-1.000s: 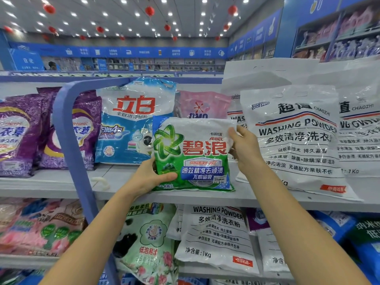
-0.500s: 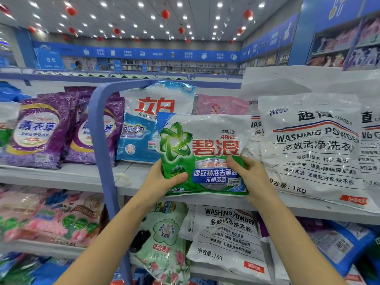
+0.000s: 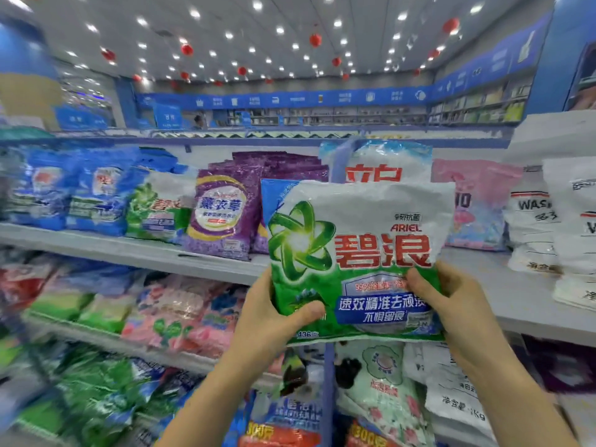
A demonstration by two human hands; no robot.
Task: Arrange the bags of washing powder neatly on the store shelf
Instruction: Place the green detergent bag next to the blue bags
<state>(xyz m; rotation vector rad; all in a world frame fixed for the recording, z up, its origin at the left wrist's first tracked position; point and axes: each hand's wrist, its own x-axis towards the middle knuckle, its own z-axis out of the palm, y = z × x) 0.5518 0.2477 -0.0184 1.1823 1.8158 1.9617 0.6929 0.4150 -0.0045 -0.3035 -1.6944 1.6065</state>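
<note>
Before the grey store shelf (image 3: 503, 295), clear of it: green-and-white plastic washing-powder bag (image 3: 351, 253), lower corners gripped by left hand (image 3: 271, 321) and right hand (image 3: 451, 304), thumbs curled over front. Not yet shelved; probably belongs beside matching green bag (image 3: 154, 211), leftward.

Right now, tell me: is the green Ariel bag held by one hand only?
No, the left hand and right hand both grip the green Ariel bag.

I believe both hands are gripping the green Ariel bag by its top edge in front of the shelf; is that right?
Not quite. The head view shows the left hand and the right hand gripping the green Ariel bag by its lower corners, not its top edge, in front of the shelf.
</note>
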